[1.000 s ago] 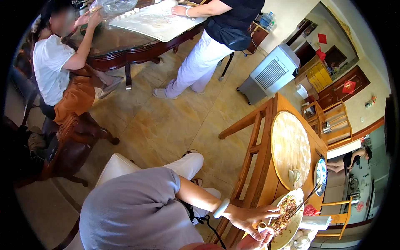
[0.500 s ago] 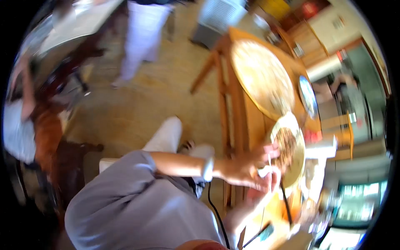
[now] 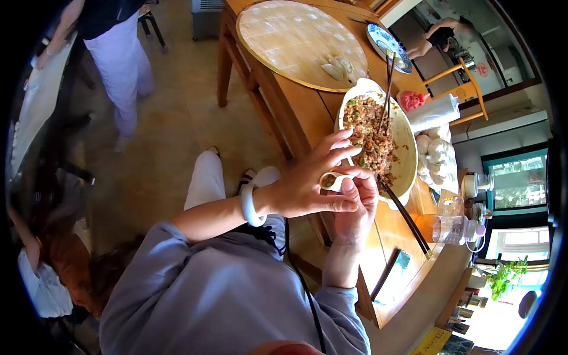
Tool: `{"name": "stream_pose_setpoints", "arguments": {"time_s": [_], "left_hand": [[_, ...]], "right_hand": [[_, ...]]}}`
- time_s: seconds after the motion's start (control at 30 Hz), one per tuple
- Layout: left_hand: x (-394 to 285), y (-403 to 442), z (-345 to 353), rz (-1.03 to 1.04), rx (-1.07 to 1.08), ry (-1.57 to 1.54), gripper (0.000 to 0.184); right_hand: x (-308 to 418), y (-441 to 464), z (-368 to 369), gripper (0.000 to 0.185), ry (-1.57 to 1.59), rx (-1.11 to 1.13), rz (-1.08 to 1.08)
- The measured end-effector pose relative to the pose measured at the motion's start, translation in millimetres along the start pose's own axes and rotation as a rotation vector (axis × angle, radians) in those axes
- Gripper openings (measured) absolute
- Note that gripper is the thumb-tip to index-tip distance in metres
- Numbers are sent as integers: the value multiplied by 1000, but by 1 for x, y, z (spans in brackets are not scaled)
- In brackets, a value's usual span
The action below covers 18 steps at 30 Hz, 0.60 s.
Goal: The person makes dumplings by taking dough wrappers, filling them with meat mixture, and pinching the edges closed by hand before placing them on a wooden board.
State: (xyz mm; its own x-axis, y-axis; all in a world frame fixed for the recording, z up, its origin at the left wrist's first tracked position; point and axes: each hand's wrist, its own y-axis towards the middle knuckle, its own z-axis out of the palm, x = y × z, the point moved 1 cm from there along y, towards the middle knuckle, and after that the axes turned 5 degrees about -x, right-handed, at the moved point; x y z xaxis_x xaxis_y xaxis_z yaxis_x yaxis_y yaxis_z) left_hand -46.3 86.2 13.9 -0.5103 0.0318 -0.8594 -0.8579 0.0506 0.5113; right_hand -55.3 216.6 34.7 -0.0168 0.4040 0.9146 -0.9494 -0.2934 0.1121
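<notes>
A small dough wrapper [image 3: 332, 181] with brown filling showing at its open end sits between my two hands. My left hand [image 3: 302, 184], with a pale bracelet at the wrist, curves around its left side, thumb below and the other fingers partly spread. The thumb and fingers of my right hand [image 3: 357, 201] pinch its right side. Just beyond them lies a white oval bowl [image 3: 407, 142] of minced filling [image 3: 373, 133], with dark chopsticks across its upper and lower parts. Several finished dumplings [image 3: 338, 68] rest on a round floured board [image 3: 296, 38].
A blue-patterned plate [image 3: 387, 44], a red bag [image 3: 412, 99], a plastic bag with white round items [image 3: 438, 155], clear bottles [image 3: 452, 229] and a phone [image 3: 392, 277] are on the wooden table [image 3: 381, 236]. A person [image 3: 118, 53] stands at another table, upper left.
The view has swung right, bringing the bottles, phone and window into clear sight. Both hands remain together at the wrapper, beside the bowl.
</notes>
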Motion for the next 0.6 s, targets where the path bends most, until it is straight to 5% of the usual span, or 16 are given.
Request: {"name": "stream_pose_setpoints", "arguments": {"time_s": [0.6], "left_hand": [[-9,9,-19,-6,-70,179,62]], "right_hand": [[5,15,10,17,-319,173,-191]]}}
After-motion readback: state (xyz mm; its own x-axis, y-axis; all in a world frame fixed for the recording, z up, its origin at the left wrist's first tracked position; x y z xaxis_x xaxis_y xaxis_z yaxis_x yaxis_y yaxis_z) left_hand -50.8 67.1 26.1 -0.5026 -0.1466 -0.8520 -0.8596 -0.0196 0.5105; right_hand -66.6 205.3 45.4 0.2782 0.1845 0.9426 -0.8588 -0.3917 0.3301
